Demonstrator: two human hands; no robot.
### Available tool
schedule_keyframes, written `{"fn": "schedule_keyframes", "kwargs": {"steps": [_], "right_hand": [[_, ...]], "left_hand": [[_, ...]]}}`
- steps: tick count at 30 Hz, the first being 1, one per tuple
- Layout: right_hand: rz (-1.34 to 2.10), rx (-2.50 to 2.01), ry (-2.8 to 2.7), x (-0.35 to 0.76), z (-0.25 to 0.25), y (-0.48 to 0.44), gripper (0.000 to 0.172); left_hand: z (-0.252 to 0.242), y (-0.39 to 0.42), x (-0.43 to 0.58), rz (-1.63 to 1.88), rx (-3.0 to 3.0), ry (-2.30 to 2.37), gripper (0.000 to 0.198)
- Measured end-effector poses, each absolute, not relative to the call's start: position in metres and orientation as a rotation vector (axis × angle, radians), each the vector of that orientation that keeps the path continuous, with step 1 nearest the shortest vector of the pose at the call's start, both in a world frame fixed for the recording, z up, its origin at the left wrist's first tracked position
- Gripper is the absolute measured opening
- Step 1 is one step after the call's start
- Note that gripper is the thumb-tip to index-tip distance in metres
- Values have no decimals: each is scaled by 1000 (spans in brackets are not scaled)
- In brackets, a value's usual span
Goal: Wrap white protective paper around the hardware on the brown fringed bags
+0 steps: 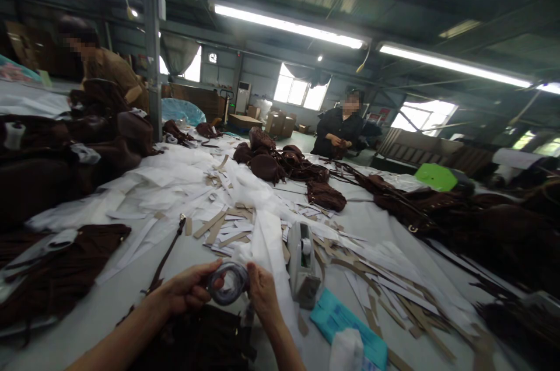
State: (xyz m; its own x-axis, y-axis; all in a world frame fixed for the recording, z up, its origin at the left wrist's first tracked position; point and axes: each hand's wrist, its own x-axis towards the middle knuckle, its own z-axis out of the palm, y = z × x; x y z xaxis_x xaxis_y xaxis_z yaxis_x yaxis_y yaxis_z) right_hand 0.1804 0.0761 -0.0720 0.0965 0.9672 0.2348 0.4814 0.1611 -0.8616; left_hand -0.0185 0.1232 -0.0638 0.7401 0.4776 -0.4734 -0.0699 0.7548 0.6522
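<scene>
A clear greyish roll of tape (230, 297) is held up between my two hands, low in the middle of the head view. My left hand (192, 289) grips its left side with thumb and fingers. At the roll's right edge, my right hand (262, 290) is closed, its thumb and fingertips pressed against the tape. Below the hands lies a dark brown bag (205, 339), partly covered by my forearm. A grey tape dispenser (301, 269) stands just right of my right hand. Left of my left hand, a brown strap (168, 251) with a metal clip lies on the table.
Paper and card strips (236, 225) litter the white table. Brown bags are heaped at the centre (266, 167), left (118, 143) and right (481, 225). A turquoise packet (345, 324) lies near right. Two people (339, 129) (114, 70) stand beyond.
</scene>
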Motion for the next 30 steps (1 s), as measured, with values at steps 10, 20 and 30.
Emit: {"fn": "schedule_keyframes", "kwargs": {"steps": [10,20,30], "right_hand": [[437,-1477,-1603,195,-16,74,33],[402,-1455,-1855,147,-49,81,46],[447,-1472,-1768,155,-85,78,51]], "left_hand": [[-89,126,-12,439,739,706,52],[-100,118,-16,513,763,705,53],[-116,130,-9,289,602,608,55]]}}
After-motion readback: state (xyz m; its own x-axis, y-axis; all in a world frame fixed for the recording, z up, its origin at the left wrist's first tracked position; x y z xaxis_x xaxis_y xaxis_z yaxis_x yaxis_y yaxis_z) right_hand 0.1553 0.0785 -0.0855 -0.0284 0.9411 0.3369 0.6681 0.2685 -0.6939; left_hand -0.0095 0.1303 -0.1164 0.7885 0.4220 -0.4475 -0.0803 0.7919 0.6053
